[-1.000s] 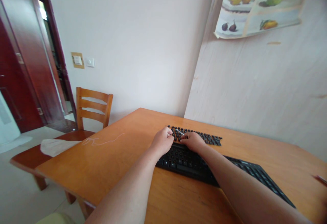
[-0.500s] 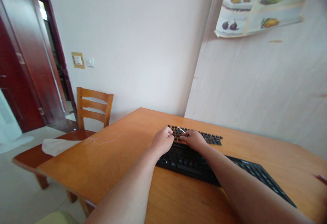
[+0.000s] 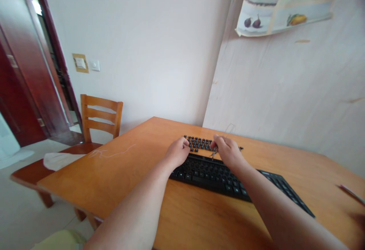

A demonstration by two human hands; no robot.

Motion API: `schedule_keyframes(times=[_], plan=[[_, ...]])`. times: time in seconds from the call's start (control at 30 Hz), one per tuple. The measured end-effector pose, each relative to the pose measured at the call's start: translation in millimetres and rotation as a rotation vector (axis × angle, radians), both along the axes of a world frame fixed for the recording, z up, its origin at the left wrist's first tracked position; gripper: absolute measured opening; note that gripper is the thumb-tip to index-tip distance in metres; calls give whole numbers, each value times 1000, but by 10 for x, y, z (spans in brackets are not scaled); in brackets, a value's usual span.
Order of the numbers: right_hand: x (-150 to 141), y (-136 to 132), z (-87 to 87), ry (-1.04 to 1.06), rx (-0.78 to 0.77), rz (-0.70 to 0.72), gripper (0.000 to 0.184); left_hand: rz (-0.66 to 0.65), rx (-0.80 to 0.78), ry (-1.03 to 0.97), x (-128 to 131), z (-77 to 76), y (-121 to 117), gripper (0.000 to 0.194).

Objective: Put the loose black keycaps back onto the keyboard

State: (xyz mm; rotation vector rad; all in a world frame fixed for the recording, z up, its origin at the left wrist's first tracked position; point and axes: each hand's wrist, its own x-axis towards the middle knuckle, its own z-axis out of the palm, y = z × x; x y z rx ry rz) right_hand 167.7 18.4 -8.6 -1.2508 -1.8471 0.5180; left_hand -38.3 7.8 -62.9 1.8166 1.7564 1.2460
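A long black keyboard (image 3: pixel 205 174) lies at a slant on the wooden table, with many of its keycaps off. Behind it, loose black keycaps (image 3: pixel 199 143) are laid out in rows. My left hand (image 3: pixel 178 152) is closed at the left end of these rows, just over the keyboard's back edge; whatever its fingertips hold is hidden. Above the back edge, farther right, my right hand (image 3: pixel 226 149) grips a thin wire tool (image 3: pixel 213 154). Its metal tip points down at the keyboard, and thin wire loops stick up behind the hand.
The wooden table (image 3: pixel 137 174) meets the wall at its back. White thread (image 3: pixel 114 155) lies on its left side, and a thin reddish stick (image 3: pixel 350 193) on its right. A wooden chair (image 3: pixel 101 113) with a white cloth (image 3: pixel 61 161) on its seat stands to the left.
My right hand has moved right and turned; the tool's tip now points down toward the keyboard. My left hand stays near the left keycaps. The view has shifted slightly.
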Motion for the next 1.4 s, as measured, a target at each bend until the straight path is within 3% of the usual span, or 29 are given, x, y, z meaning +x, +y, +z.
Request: schedule_keyframes(times=[0.2, 0.4, 0.57, 0.93, 1.4], plan=[[-5, -280, 72, 125, -229, 213, 44, -36, 6, 9, -2, 0, -21, 17], [-80, -361, 81, 161, -362, 415, 20, -29, 24, 40, 6, 30, -38, 18], [-93, -367, 66, 48, -417, 452, 15, -7, 5, 34, 11, 25, -28, 20], [-195, -381, -5, -156, -403, 490, 13, -2, -21, 55, -6, 10, -14, 23], [-246, -317, -195, -264, -239, 482, 15, -7, -15, 71, -7, 0, -17, 21]])
